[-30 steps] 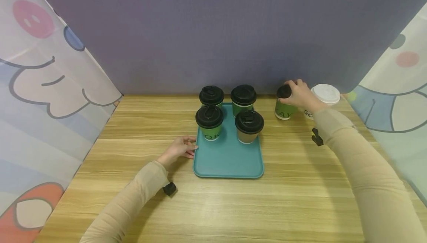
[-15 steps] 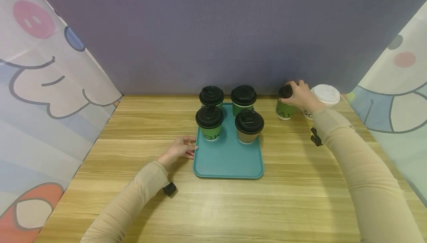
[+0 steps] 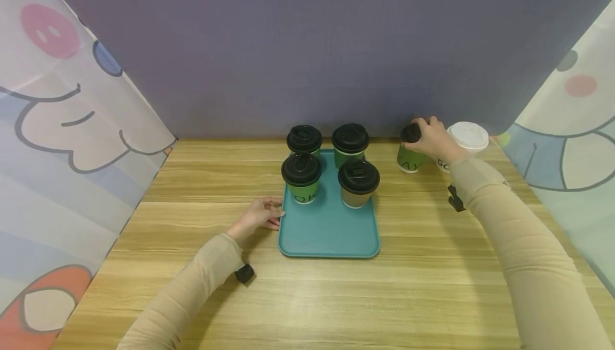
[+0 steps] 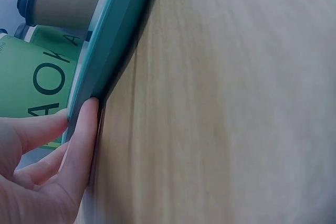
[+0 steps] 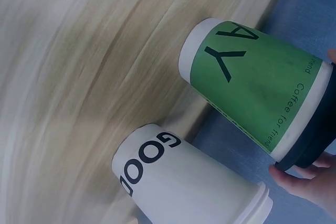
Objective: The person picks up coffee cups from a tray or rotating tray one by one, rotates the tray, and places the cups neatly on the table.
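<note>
At the back right of the table, my right hand grips the black lid of a green paper coffee cup, fingertips around its rim. The cup is upright; "AY" shows on its side in the right wrist view. A white lidded paper cup stands just right of it, partly behind the hand. My left hand pinches the left edge of a teal tray. In the left wrist view, the thumb and fingers lie on either side of the tray's rim.
On the tray stand a front green cup, a brown cup and two black-lidded green cups behind them, one with its lid near the wall. A grey partition closes off the back of the wooden table. Printed curtains flank both sides.
My right hand and the green cup in it have shifted very slightly to the right, then held still. The left hand, tray and other cups stay in place.
</note>
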`<act>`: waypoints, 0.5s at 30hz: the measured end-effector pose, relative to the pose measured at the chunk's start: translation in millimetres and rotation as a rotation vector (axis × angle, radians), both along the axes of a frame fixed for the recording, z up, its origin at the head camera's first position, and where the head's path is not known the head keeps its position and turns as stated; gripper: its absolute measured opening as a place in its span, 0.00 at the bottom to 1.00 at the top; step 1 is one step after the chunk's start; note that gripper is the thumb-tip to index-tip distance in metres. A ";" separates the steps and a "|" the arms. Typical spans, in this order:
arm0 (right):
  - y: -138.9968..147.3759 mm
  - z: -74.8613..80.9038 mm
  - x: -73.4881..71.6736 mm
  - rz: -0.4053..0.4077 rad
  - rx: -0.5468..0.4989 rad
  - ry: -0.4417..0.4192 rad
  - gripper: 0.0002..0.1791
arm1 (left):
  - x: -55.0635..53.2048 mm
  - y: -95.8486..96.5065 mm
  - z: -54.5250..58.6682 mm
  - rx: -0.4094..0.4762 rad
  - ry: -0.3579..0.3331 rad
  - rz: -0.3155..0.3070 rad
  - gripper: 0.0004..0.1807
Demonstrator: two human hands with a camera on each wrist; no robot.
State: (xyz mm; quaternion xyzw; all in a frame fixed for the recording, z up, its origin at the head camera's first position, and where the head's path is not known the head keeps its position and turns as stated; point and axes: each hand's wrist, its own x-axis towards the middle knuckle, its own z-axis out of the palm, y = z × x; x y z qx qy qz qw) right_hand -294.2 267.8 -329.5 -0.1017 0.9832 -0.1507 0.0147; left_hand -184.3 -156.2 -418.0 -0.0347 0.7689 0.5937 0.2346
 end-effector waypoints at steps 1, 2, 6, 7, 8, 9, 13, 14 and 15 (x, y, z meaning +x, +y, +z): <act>-0.1 0.4 0.2 0.003 0.007 0.003 0.42 | 2.1 1.0 4.4 0.000 0.001 -0.004 0.25; 0.1 0.7 0.3 0.004 0.015 0.006 0.42 | 4.0 2.0 8.6 0.001 0.001 -0.006 0.25; -1.5 5.1 2.5 0.017 0.076 0.038 0.45 | 8.1 4.4 16.7 -0.006 0.004 -0.013 0.24; -2.7 6.4 3.4 0.024 0.092 0.046 0.45 | 8.1 4.3 16.4 -0.005 0.003 -0.014 0.24; -4.2 7.7 4.6 0.033 0.108 0.058 0.46 | 7.7 4.1 15.5 -0.005 0.003 -0.015 0.24; -6.1 9.0 6.1 0.046 0.120 0.070 0.45 | 7.0 3.7 14.3 -0.003 0.002 -0.015 0.24; -17.0 14.8 13.5 0.115 0.153 0.120 0.41 | 1.7 0.6 4.4 0.010 -0.001 -0.014 0.24; -20.0 16.4 15.5 0.135 0.162 0.136 0.40 | -0.1 -0.3 0.9 0.013 -0.002 -0.012 0.24; -23.2 18.1 17.6 0.154 0.171 0.150 0.39 | -1.8 -1.2 -2.6 0.015 -0.003 -0.010 0.25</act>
